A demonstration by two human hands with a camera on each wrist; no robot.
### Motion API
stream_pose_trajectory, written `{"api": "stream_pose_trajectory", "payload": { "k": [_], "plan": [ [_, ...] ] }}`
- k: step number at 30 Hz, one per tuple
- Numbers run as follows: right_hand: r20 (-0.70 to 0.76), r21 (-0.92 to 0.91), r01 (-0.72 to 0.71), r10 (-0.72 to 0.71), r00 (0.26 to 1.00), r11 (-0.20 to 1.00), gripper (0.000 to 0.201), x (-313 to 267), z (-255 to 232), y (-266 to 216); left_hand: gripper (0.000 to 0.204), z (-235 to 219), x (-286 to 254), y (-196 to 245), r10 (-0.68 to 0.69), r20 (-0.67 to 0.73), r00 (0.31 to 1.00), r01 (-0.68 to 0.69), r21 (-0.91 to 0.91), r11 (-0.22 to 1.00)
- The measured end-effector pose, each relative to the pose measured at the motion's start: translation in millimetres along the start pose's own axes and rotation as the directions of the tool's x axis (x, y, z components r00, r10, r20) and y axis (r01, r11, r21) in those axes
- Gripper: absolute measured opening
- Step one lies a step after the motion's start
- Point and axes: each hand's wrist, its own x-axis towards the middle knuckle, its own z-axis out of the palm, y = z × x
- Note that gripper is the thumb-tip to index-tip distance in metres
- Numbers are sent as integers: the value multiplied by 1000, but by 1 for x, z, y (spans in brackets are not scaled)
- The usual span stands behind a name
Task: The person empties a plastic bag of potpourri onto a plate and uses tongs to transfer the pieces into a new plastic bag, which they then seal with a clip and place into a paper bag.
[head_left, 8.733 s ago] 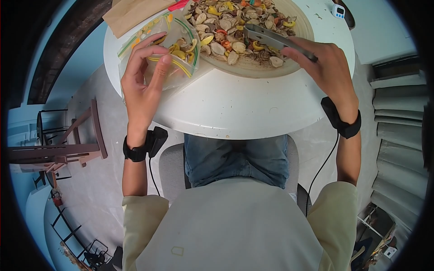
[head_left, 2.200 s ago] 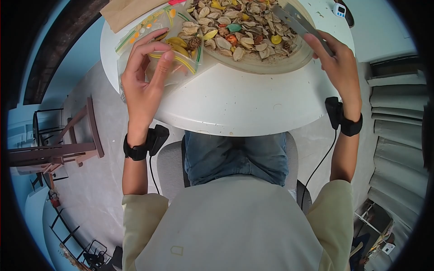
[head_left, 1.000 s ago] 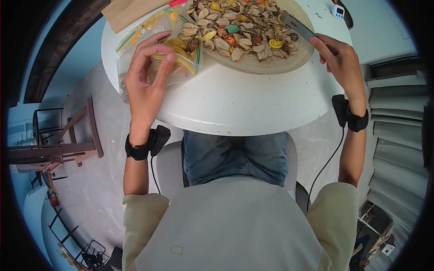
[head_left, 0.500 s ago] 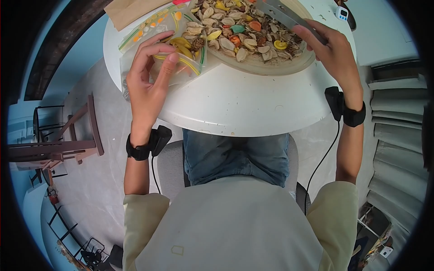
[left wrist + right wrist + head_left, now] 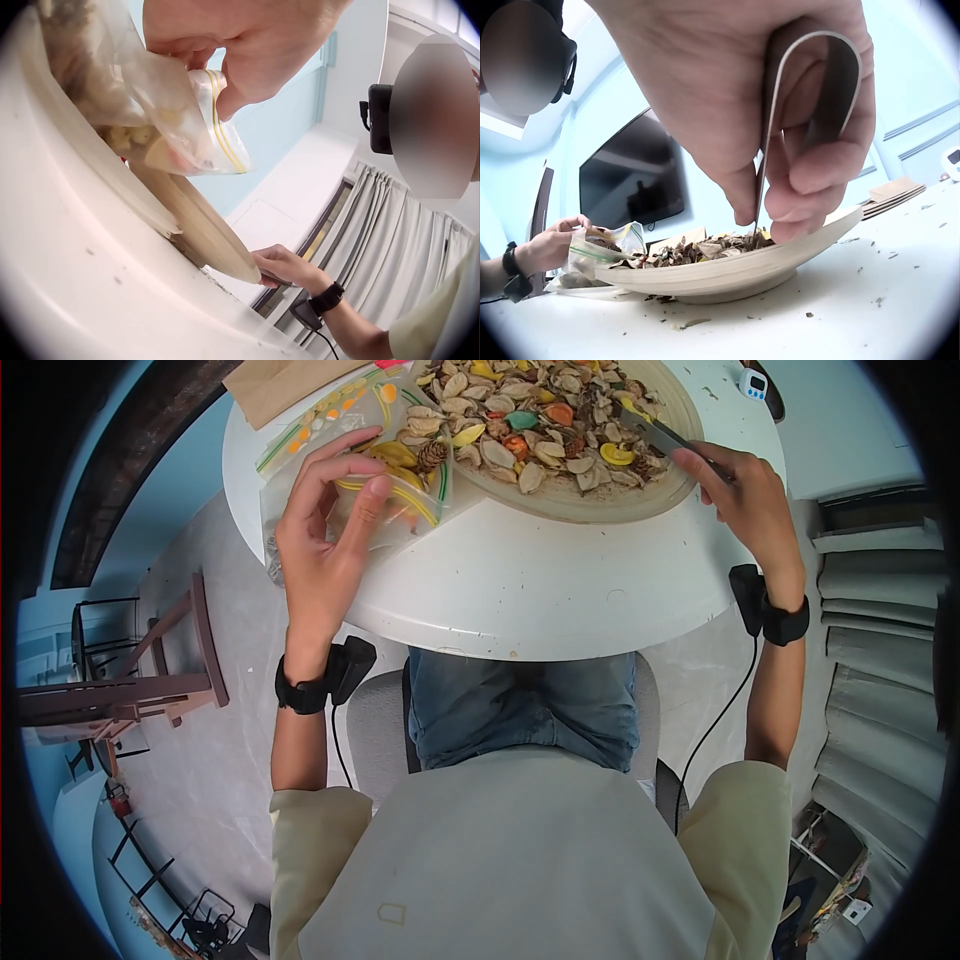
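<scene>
On the near side of the dish [image 5: 590, 510] come a grey shirt [image 5: 500, 860], jeans [image 5: 470, 710] and the front of a white bench [image 5: 500, 590], flecked with crumbs. Left of the dish, the left grip [image 5: 325, 550] is clamped, thumb against fingers, on the edge of a clear zip bag [image 5: 400, 525], inside which yellow pieces and a cone [image 5: 432, 455] show. Right of the dish, the right grip [image 5: 750, 495] is clamped round metal tongs [image 5: 658, 432], which slant over the dish's right part, tips at the dried pieces [image 5: 490, 455]; whether they pinch one cannot be told. The pieces fill the dish, mostly tan, with a green piece [image 5: 520, 420] among them. Beyond the dish lie brown paper [image 5: 285, 388], to its left, and a timer [image 5: 752, 384], to its right. Farthest, a dark screen [image 5: 630, 176] appears behind the dish in the right wrist view.
</scene>
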Motion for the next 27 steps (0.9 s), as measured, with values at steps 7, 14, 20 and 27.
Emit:
{"api": "stream_pose_trajectory", "payload": {
  "k": [7,14,20,27],
  "plan": [
    [-19,181,46,-43,999,982,36,8,-4,-14,13,1,-1,2,-28,11,1000,28,11,1000],
    [-27,285,279,-283,959,917,40,11,14,-78,11,6,2,3,0,-20,1000,0,13,1000],
    [-222,172,537,-498,838,826,48,17,41,-106,11,4,0,4,31,-86,996,-30,9,1000],
    [-258,442,267,-164,952,856,49,-18,39,-62,13,1,2,6,34,-111,993,-30,36,999]
  ]
}}
